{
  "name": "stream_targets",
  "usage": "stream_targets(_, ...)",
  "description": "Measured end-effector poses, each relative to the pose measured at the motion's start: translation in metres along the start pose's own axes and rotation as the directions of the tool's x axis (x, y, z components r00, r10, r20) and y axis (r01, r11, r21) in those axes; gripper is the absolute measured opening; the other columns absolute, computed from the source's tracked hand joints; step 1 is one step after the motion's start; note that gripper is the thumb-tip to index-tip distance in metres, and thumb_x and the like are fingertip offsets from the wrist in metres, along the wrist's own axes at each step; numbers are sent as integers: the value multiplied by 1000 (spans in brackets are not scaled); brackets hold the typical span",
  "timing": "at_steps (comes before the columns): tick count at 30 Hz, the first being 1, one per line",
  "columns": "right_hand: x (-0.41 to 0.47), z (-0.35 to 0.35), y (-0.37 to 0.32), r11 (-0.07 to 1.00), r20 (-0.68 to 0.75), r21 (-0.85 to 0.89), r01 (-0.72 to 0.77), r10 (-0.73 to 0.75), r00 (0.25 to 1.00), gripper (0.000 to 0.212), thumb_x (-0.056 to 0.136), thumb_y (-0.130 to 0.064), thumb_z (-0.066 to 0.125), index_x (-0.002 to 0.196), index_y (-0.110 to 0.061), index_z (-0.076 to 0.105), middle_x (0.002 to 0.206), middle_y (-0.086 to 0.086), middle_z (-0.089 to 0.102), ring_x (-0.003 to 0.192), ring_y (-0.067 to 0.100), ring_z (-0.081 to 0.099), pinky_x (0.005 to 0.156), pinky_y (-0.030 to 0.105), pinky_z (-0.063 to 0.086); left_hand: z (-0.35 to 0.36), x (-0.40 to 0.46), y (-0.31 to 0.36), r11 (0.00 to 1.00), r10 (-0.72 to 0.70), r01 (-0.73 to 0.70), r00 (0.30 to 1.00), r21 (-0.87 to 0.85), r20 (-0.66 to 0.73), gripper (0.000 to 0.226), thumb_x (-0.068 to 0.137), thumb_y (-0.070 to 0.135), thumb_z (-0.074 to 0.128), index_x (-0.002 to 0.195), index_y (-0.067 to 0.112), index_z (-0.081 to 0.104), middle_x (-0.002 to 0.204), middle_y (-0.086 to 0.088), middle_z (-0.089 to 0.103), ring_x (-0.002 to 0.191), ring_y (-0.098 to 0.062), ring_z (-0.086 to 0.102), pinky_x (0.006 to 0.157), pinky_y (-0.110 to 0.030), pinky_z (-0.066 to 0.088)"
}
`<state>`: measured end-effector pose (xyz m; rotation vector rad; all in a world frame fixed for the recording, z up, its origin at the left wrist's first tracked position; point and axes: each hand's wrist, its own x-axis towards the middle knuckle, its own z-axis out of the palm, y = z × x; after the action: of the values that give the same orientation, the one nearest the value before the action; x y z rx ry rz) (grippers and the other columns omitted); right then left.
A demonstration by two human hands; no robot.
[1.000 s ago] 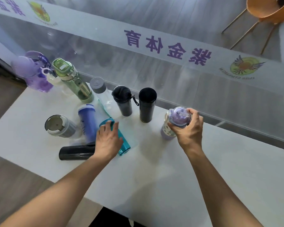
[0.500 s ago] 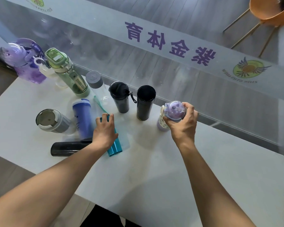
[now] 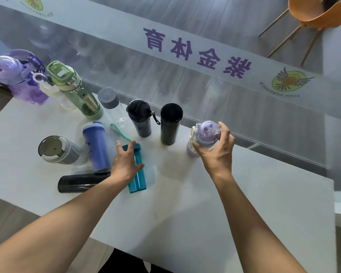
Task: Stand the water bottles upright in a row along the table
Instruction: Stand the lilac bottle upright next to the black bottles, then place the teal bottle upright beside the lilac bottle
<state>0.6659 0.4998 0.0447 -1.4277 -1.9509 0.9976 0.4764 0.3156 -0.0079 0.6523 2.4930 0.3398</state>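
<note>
My right hand (image 3: 217, 152) grips the domed lid of a small purple bottle (image 3: 206, 133) that stands upright at the right end of a row along the white table's (image 3: 205, 213) far edge. Left of it stand a black tumbler (image 3: 170, 124), a black bottle with a strap (image 3: 140, 119), a clear bottle with a grey cap (image 3: 109, 101), a green bottle (image 3: 77, 91) and a big purple jug (image 3: 18, 77). My left hand (image 3: 125, 164) lies on a teal bottle (image 3: 139, 178) lying on its side. A blue bottle (image 3: 96, 144), a grey bottle (image 3: 57, 150) and a black flask (image 3: 81, 182) also lie flat.
A glass wall with purple lettering (image 3: 197, 52) runs right behind the table's far edge. An orange chair (image 3: 315, 12) stands beyond the glass at the top right. Bare tabletop stretches to the right of the purple bottle and toward me.
My right hand has kept hold of the small purple bottle, now standing on the table. My left hand has stayed on the teal bottle. The camera has shifted slightly.
</note>
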Motion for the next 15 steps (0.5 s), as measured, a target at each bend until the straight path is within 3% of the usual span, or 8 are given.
stream_targets(2,-13,-6,5,999,-2,-46,-11,11,1000,106,67,-51,88,152,-26,29,133,5,45,122,16,44,100,22,41,-1,-5,-2,998,27,-27,1000,-50,7,76,77,26,82,132,41,31,152,-23,24,105,-46,61,92,-51,54)
stream_targets(5,-48,-18,20,994,-119,-105,6,-18,993,90,79,-39,81,152,-20,31,133,10,47,123,26,48,105,45,45,0,-17,-6,980,139,-144,989,-141,-43,73,76,23,82,127,42,34,121,-11,48,95,-36,60,79,-44,53)
stream_targets(8,-90,-22,33,996,-124,-85,-18,7,992,72,85,-27,76,146,-22,38,123,3,50,110,20,55,95,46,52,3,-37,-10,945,222,-233,972,-229,-72,70,78,21,81,125,43,34,113,-2,49,96,-24,56,79,-41,51)
stream_targets(11,-116,-17,35,988,131,-63,-144,151,980,64,89,-33,73,142,-36,38,121,-6,49,107,8,55,91,29,53,10,-59,-8,918,262,-272,962,-289,-71,82,74,14,84,132,40,32,126,0,44,105,-19,55,94,-43,52)
stream_targets(15,-129,-6,21,970,493,-103,-219,241,836,65,87,-44,72,140,-47,34,127,-12,50,109,5,55,95,25,52,26,-86,5,863,454,-453,890,-224,-50,90,69,10,86,138,30,33,135,2,42,114,-19,56,98,-35,51)
